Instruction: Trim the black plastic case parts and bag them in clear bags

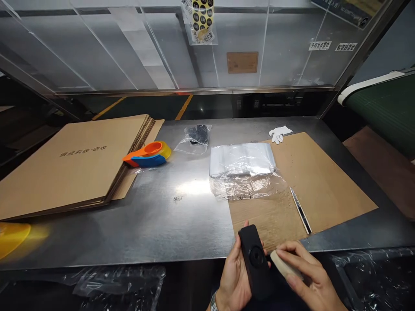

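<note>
My left hand [234, 276] is wrapped round a black oblong device [255, 259] with a round, lens-like ring on its face. It is held tilted just off the table's front edge. Close on its right, my right hand [308, 276] pinches a flat, cream-coloured pad [285, 264] with a rounded edge; its exact kind I cannot make out. A small gap seems to lie between pad and device. Beyond the hands, a utility knife [300, 211] lies on a flat cardboard sheet [330, 181]. A stack of clear plastic bags [243, 160] rests partly on that sheet.
On the metal table [191, 229], a stack of cardboard [87, 160] fills the left, with an orange-and-blue tape dispenser [147, 154] at its edge. A bagged black item [198, 134] and a white glove [279, 133] lie farther back. Black crates [376, 276] lined with plastic stand below the front edge.
</note>
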`<state>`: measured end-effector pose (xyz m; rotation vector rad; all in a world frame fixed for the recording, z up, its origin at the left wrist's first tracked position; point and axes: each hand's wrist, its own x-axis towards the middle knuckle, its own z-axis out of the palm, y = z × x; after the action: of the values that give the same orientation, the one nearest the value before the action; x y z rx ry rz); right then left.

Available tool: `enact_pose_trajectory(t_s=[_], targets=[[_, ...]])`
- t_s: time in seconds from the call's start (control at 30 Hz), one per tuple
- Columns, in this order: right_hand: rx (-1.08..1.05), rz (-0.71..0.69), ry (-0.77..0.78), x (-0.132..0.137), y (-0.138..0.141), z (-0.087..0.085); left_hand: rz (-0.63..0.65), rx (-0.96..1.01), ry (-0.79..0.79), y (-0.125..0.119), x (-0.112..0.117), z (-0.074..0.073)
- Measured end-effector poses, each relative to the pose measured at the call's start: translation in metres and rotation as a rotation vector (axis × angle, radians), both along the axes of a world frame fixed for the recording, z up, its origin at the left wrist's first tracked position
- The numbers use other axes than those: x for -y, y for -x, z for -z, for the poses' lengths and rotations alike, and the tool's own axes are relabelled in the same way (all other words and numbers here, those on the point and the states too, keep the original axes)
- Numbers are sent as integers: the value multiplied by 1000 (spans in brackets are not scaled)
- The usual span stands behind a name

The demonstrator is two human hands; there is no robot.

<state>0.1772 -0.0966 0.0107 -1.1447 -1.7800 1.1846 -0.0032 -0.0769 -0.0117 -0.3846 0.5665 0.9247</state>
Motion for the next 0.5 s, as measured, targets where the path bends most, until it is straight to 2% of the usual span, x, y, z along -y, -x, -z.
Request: enact_pose_trajectory(t_s=[0.1,0.2,0.27,0.37,0.5], targets=[[118,-109,-254,-2,18,-5,-10,-25,48,-3,-1,1],[225,-141,-523,-4,39,-2,11,-65,89,-6,-3,0],[332,-152,-631,-6,48,-1,-17,-97,114,-8,-3,0],[460,-224,-547,-14,48,-4,-55,-180,156,-13,2,2],[494,-157,-360,-32,40,0,3,-257,161,-20,11,6]])
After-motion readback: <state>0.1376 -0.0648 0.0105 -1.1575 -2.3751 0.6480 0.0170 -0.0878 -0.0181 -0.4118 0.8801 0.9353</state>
